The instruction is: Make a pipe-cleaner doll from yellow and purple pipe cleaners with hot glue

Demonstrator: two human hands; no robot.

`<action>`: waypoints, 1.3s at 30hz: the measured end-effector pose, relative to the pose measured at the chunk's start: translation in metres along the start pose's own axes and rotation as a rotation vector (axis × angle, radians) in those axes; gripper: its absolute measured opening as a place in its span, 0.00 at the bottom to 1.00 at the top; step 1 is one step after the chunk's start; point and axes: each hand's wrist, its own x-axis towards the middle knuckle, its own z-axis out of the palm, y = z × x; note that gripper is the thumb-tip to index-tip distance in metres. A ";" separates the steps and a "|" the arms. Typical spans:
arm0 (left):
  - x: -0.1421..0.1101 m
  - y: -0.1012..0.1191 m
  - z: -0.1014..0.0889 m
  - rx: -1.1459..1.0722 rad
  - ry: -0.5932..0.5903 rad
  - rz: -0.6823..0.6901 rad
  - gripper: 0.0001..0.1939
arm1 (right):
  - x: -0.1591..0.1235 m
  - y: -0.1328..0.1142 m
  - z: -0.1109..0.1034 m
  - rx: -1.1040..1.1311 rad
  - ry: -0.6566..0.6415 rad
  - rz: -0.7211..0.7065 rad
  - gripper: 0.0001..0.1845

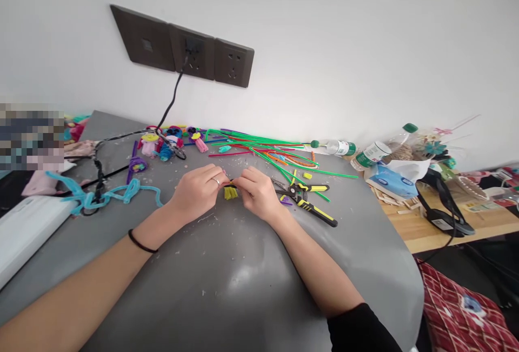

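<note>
My left hand (198, 188) and my right hand (257, 192) meet over the middle of the grey table, fingertips pinched close together. A small bundle of folded yellow pipe cleaner (231, 193) hangs between them, with a thin dark strand across its top. The fingers partly cover the grip, so how each one holds it is hard to see. Just right of my right hand lie pliers (310, 203) with black and yellow handles, their jaws toward my wrist. A short yellow pipe cleaner piece (307, 176) rests beyond the pliers.
Green pipe cleaners (255, 138) and other colours lie along the wall, beside small pipe cleaner figures (150, 144). Blue pipe cleaners (130, 192) and a white box (32, 233) are at left. Bottles (371, 155) and a tissue pack (392, 180) stand right. A black cable (172, 100) hangs from the socket.
</note>
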 end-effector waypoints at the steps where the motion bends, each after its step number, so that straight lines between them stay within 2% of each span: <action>1: -0.001 0.000 0.001 -0.014 -0.002 -0.018 0.17 | 0.000 0.000 0.000 0.003 -0.002 0.012 0.18; 7: -0.009 -0.011 0.005 -0.170 -0.041 -0.149 0.13 | -0.001 0.002 -0.003 0.107 0.030 0.079 0.14; 13: -0.011 -0.017 0.001 -0.154 -0.059 -0.159 0.14 | 0.000 0.005 -0.003 0.166 0.097 0.060 0.14; 17: -0.012 -0.017 0.002 -0.148 -0.070 -0.164 0.15 | -0.002 0.007 -0.001 0.172 0.087 0.102 0.15; 26: -0.009 -0.010 0.004 -0.117 -0.041 -0.211 0.14 | -0.001 0.004 -0.002 0.163 0.124 0.110 0.15; 30: -0.007 -0.011 0.000 -0.235 -0.108 -0.326 0.16 | -0.001 0.005 -0.001 0.165 0.129 0.139 0.14; 34: -0.003 -0.015 -0.007 -0.397 -0.225 -0.550 0.21 | -0.002 0.007 -0.002 0.164 0.150 0.158 0.12; 37: 0.000 -0.016 -0.010 -0.450 -0.247 -0.709 0.25 | -0.002 0.007 -0.003 0.166 0.159 0.173 0.11; 39: 0.002 -0.015 -0.012 -0.468 -0.243 -0.753 0.26 | -0.001 0.006 -0.004 0.176 0.150 0.173 0.09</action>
